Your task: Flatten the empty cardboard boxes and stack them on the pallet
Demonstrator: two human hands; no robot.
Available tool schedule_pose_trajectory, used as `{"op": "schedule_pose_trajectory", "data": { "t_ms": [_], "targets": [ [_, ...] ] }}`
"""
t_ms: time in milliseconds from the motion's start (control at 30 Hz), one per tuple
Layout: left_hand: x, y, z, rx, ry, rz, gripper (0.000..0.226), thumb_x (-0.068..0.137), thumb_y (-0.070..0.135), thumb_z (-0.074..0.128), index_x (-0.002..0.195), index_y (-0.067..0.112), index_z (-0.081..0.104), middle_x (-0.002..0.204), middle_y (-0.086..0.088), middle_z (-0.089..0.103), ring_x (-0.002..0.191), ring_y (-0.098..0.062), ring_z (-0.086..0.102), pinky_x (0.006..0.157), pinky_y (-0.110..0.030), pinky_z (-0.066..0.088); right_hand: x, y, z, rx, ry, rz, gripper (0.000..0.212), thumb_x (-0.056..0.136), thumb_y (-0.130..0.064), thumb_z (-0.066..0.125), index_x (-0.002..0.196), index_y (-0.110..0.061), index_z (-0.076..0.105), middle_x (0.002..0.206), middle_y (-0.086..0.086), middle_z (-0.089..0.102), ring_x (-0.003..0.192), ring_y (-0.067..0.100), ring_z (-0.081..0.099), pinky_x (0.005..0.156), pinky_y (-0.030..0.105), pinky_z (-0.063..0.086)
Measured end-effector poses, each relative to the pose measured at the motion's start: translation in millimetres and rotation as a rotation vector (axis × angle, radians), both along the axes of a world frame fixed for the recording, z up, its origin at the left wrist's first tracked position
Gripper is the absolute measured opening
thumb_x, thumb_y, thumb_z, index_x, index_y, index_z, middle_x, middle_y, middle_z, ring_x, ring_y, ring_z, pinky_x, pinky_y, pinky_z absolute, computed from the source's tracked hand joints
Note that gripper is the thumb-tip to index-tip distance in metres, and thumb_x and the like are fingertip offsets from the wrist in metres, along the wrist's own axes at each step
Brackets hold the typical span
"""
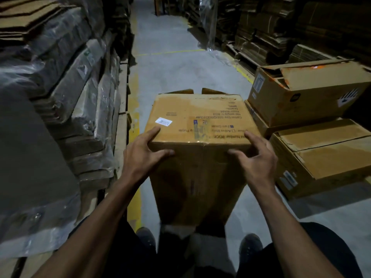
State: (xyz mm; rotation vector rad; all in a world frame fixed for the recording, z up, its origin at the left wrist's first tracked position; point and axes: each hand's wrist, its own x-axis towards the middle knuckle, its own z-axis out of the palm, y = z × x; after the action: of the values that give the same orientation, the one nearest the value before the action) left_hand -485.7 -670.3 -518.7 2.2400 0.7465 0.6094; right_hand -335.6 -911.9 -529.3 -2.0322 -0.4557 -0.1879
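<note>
Gripping the near top edge of an upright brown cardboard box (197, 137), the left hand (143, 155) and right hand (255, 157) each curl thumb and fingers over a corner. It stands on the grey concrete floor (170, 67) before two dark shoes (250, 247). Three similar brown cartons (313, 141) sit just right; plastic-wrapped flattened cardboard stacks (60, 87) line the left.
</note>
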Motion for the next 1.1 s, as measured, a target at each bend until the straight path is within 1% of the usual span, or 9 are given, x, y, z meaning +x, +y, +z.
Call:
{"op": "schedule_pose_trajectory", "data": {
  "t_ms": [200,367,467,600,667,733,800,967,1100],
  "targets": [
    [9.6,-3.5,41.0,0.000,-0.108,0.094,0.079,0.058,0.067,0.079,0.128,0.036,0.060,0.120,-0.004,0.069,0.111,-0.025,0.064,0.095,-0.045,0.053,8.0,0.5,39.7,0.000,-0.061,-0.051,0.058,0.081,-0.047,0.077,0.134,-0.037,0.056,0.132,0.006,0.058,0.119,0.025,0.054,0.095,0.051,0.052],
    [31.6,-8.2,27.7,0.062,-0.035,0.105,0.070,0.075,0.053,0.080,0.134,0.025,0.055,0.128,-0.005,0.062,0.116,-0.025,0.058,0.090,-0.033,0.046,17.2,10.9,36.1,-0.079,0.026,-0.036,0.055,0.088,-0.048,0.070,0.137,-0.040,0.046,0.140,0.009,0.047,0.126,0.030,0.047,0.094,0.047,0.048],
    [40.0,-14.6,-1.1,-0.019,-0.057,0.070,0.077,0.081,0.049,0.076,0.145,0.026,0.040,0.140,-0.007,0.052,0.123,-0.028,0.054,0.094,-0.033,0.042,18.0,12.1,11.6,-0.022,0.074,-0.040,0.071,0.089,-0.046,0.069,0.148,-0.044,0.029,0.152,0.007,0.036,0.135,0.031,0.041,0.105,0.051,0.043],
    [45.3,-32.0,-30.3,-0.274,-0.145,0.097,0.108,0.081,0.048,0.077,0.156,0.038,0.000,0.159,-0.008,0.031,0.136,-0.034,0.044,0.109,-0.048,0.040,18.0,4.6,-17.4,0.142,0.249,-0.113,0.103,0.085,-0.041,0.075,0.157,-0.041,0.000,0.164,0.008,0.022,0.145,0.034,0.030,0.113,0.054,0.032],
    [49.0,-38.2,-40.7,-0.426,-0.173,0.158,0.107,0.077,0.048,0.078,0.157,0.030,0.007,0.155,-0.007,0.037,0.137,-0.032,0.043,0.107,-0.042,0.039,16.9,-1.2,-36.7,0.214,0.354,-0.111,0.101,0.084,-0.041,0.076,0.156,-0.038,0.006,0.159,0.007,0.032,0.143,0.032,0.036,0.111,0.052,0.037],
    [46.6,-41.6,-62.4,-0.541,-0.143,0.167,0.097,0.074,0.052,0.077,0.151,0.021,0.027,0.140,-0.001,0.051,0.130,-0.026,0.050,0.101,-0.035,0.044,11.6,-9.6,-63.3,0.190,0.478,-0.095,0.086,0.083,-0.043,0.076,0.152,-0.029,0.026,0.140,0.000,0.050,0.132,0.028,0.048,0.101,0.041,0.044],
    [36.7,-47.8,-91.6,-0.624,-0.048,0.180,0.094,0.069,0.060,0.078,0.144,0.017,0.040,0.134,0.000,0.057,0.125,-0.025,0.055,0.104,-0.039,0.046,5.1,-19.9,-92.8,0.140,0.611,-0.104,0.080,0.080,-0.046,0.077,0.146,-0.023,0.037,0.125,-0.004,0.053,0.125,0.026,0.054,0.095,0.038,0.046],
    [15.3,-55.6,-154.6,-0.846,0.090,0.239,0.110,0.045,0.076,0.078,0.135,0.019,0.051,0.121,0.000,0.064,0.114,-0.024,0.061,0.103,-0.048,0.050,-3.6,-34.5,-148.4,-0.012,0.790,-0.097,0.095,0.070,-0.049,0.083,0.147,-0.027,0.032,0.133,0.000,0.052,0.125,0.027,0.052,0.104,0.049,0.045],
    [15.8,-54.7,-178.2,-1.007,0.124,0.252,0.075,0.069,0.054,0.081,0.130,0.019,0.054,0.107,0.005,0.064,0.101,-0.016,0.062,0.088,-0.033,0.049,1.9,-38.0,-171.7,-0.059,0.887,-0.098,0.098,0.070,-0.040,0.088,0.148,-0.026,0.030,0.132,0.001,0.050,0.127,0.029,0.050,0.106,0.051,0.044]
  ]
}}
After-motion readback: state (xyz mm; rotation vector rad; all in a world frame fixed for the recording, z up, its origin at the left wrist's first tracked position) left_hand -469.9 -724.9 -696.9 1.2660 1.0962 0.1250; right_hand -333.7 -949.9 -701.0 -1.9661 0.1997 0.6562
